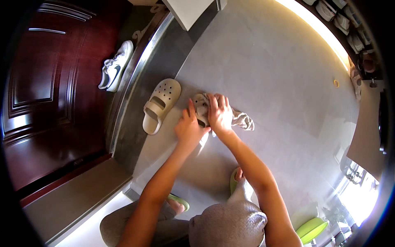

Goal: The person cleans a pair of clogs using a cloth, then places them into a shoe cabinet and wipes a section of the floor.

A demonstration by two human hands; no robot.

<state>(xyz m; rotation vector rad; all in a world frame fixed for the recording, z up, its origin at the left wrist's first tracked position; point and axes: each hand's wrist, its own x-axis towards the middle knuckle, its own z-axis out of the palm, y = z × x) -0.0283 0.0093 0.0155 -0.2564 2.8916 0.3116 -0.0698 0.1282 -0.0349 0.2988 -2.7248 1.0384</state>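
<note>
A beige slip-on sandal with holes in its upper is held between my two hands, partly covered by them. My left hand grips its near left side. Over its right side, my right hand is closed on a crumpled, pale patterned cloth, whose loose end trails to the right. The matching beige sandal rests on the floor just left of my hands, at the edge of a dark strip. How much of the cloth lies under my right fingers is hidden.
A white sneaker stands by the dark red door, beyond a metal-edged sill. Shoes fill a rack at far right. A yellow ring lies on the grey floor. My feet wear green slippers. A lime-green object sits at lower right.
</note>
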